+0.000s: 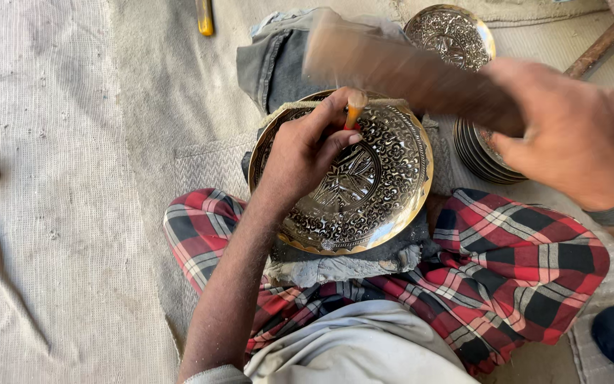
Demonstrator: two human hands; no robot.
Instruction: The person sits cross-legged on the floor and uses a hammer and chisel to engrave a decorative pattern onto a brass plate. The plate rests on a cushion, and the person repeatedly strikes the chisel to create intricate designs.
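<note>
A round brass plate (385, 206) with an engraved floral pattern rests tilted on a grey cloth pad in my lap. My left hand (303, 153) lies on the plate and pinches a small chisel (354, 107) upright against its upper part. My right hand (577, 131) grips a wooden mallet (399, 67), blurred by motion, raised just above the chisel's top.
A stack of brass plates (481, 153) sits at the right under my right hand, and one more engraved plate (453, 35) leans behind it. Grey folded cloth (278, 60) lies behind the work. Woven matting (58, 213) covers the floor. A yellow-handled tool (205, 16) lies at the top.
</note>
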